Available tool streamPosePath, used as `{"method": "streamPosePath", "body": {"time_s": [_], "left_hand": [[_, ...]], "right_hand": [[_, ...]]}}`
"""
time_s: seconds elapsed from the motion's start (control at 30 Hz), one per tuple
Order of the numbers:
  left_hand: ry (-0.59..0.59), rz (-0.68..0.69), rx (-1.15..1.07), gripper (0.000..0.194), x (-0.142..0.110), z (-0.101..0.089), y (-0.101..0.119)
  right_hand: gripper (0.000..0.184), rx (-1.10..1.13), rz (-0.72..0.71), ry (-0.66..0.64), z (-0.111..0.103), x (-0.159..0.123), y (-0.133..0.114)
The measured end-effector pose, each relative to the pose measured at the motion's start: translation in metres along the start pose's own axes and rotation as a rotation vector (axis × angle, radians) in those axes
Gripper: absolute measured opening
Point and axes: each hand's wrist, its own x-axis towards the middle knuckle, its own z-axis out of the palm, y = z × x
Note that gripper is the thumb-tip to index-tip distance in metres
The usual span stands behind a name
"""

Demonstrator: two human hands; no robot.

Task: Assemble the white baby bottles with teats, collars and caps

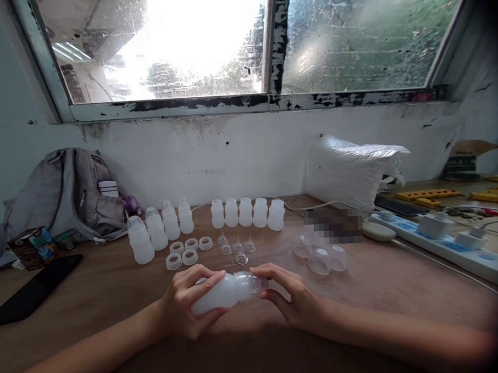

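A frosted white baby bottle (220,293) lies sideways between my hands, above the near part of the table. My left hand (192,299) is wrapped round its body. At the other end, the fingers of my right hand (289,294) pinch the clear cap (251,284) that covers the bottle's top. Just beyond my hands are several white collar rings (190,257) and several clear teats (237,245). Several clear domed caps (319,261) rest to the right. Capped bottles (141,240) stand in a slanting row at the left, and open bottle bodies (245,212) line up near the wall.
A grey backpack (67,189) and a black phone (36,289) occupy the left side. On the right are a white power strip (445,246) with plugs, a white oval device (378,231), cables and a white plastic-wrapped package (347,171). The window wall (214,155) bounds the table's back.
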Motion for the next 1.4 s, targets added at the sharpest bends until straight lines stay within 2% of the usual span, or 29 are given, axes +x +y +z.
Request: {"method": "streamPosePath", "body": {"time_s": [0.23,0.37,0.47,0.57,0.63,0.7,0.77,0.87,0.97,1.07,1.23,1.4], "left_hand": [[0.018,0.005,-0.038,0.06,0.0,-0.001,0.013],[0.036,-0.009,-0.04,0.062,0.001,-0.006,0.02],[0.022,-0.057,-0.037,0.059,0.005,-0.007,0.02],[-0.025,-0.233,-0.037,0.053,0.009,-0.001,0.013],[-0.087,-0.365,-0.024,0.057,0.01,0.006,0.006],[-0.125,-0.462,0.013,0.067,0.007,0.013,-0.002],[-0.1,-0.522,0.071,0.07,0.003,0.016,-0.01],[-0.06,-0.465,0.156,0.062,-0.005,0.016,-0.018],[-0.151,-0.317,0.212,0.046,-0.009,0.013,-0.021],[-0.239,-0.284,0.24,0.038,-0.011,0.013,-0.023],[-0.28,-0.323,0.207,0.033,-0.012,0.013,-0.023],[-0.302,-0.353,0.188,0.03,-0.012,0.013,-0.022]], "right_hand": [[0.03,0.03,0.015,-0.043,-0.009,0.0,-0.022],[0.032,0.06,0.003,-0.017,-0.012,-0.002,-0.032],[0.028,0.082,0.02,-0.027,-0.019,0.007,-0.033],[0.024,0.141,0.154,-0.051,-0.027,0.03,-0.026],[0.026,0.24,0.25,-0.045,-0.031,0.055,-0.015],[0.032,0.325,0.255,0.006,-0.032,0.083,-0.002],[0.039,0.321,0.225,0.061,-0.031,0.113,0.014],[0.032,0.196,0.174,0.098,-0.023,0.158,0.035],[0.023,0.048,0.176,0.071,-0.006,0.196,0.053],[0.023,-0.095,0.183,0.017,0.017,0.223,0.068],[0.026,-0.163,0.22,-0.044,0.051,0.244,0.087],[0.031,-0.196,0.239,-0.073,0.061,0.25,0.098]]}}
